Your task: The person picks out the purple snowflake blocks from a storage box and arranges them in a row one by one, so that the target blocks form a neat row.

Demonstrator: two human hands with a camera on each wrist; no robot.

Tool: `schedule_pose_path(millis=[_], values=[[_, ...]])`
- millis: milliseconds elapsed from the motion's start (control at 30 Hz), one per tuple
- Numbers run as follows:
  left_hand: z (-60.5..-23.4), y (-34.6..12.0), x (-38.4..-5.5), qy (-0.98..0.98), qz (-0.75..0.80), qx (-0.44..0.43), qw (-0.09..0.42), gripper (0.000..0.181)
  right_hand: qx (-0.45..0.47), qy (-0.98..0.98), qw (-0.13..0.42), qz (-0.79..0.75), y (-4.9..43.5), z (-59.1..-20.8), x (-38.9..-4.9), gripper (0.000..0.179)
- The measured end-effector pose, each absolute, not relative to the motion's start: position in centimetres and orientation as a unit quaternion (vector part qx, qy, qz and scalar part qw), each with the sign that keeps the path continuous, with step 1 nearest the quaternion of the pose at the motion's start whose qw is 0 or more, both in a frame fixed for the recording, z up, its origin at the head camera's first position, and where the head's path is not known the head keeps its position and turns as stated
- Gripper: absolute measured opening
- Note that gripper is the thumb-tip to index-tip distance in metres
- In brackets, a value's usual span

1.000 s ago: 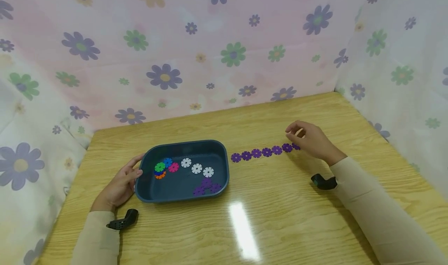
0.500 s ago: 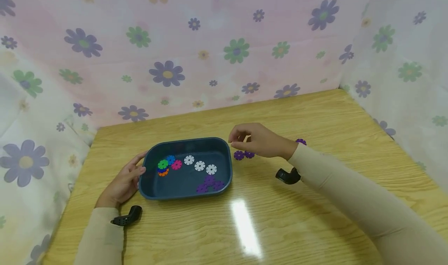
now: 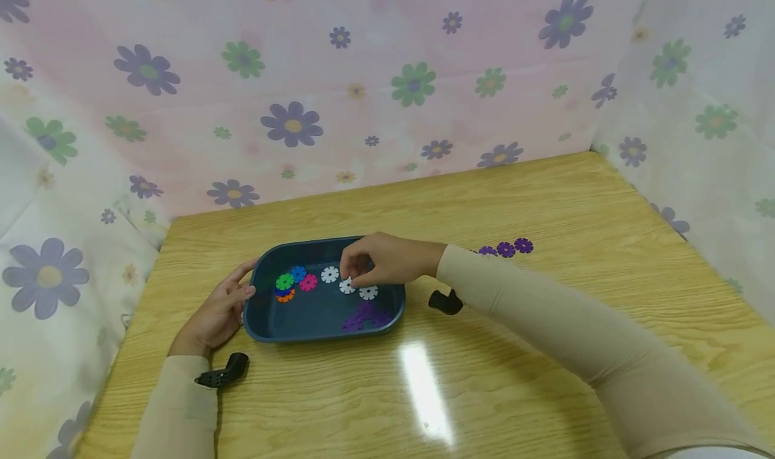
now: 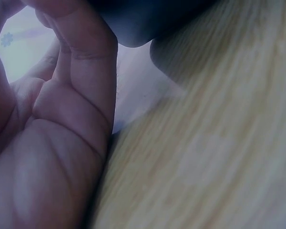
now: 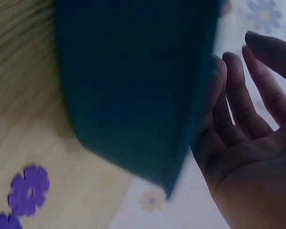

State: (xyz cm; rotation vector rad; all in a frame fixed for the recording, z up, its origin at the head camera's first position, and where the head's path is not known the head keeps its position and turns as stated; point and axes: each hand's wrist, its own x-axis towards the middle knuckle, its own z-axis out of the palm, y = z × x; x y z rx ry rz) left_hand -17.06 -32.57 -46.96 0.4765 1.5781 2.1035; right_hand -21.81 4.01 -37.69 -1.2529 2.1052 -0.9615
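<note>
A dark blue rectangular plastic tub (image 3: 321,338) sits on the table with notched plastic discs inside. My left hand (image 3: 214,311) holds its left end, thumb over the rim and fingers against the outer wall. My right hand (image 3: 390,257) reaches over the right part of the tub, fingers bent above the white discs (image 3: 368,293). In the right wrist view, the right thumb and fingers (image 5: 238,90) stand apart with nothing between them. Purple discs (image 3: 366,314) lie in the tub's near right corner; a green disc (image 3: 284,282), a pink disc (image 3: 308,283) and others cluster at its left.
A row of purple discs (image 3: 506,249) lies on the wooden table (image 3: 514,371) right of the tub, partly hidden by the right arm. Flower-patterned cloth (image 3: 351,122) stands behind and at both sides. A black wrist device (image 3: 445,302) sticks out below the right sleeve.
My right hand has moved left, from the far end of the purple row, across the tub's right rim to above the white discs. The left hand keeps its hold on the tub.
</note>
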Motion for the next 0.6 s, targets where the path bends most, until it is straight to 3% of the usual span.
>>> schedule_pose_path(millis=[267, 600], values=[[-47.2, -32.8, -17.1, 0.561, 0.769, 0.191, 0.240, 0.049, -0.484, 0.784, 0.291, -0.257, 1.1, -39.3, -22.0, 0.015], [-47.1, -32.8, -17.3, 0.581, 0.760, 0.182, 0.228, 0.047, -0.500, 0.790, 0.293, -0.199, 0.2, -41.2, -22.6, 0.013]])
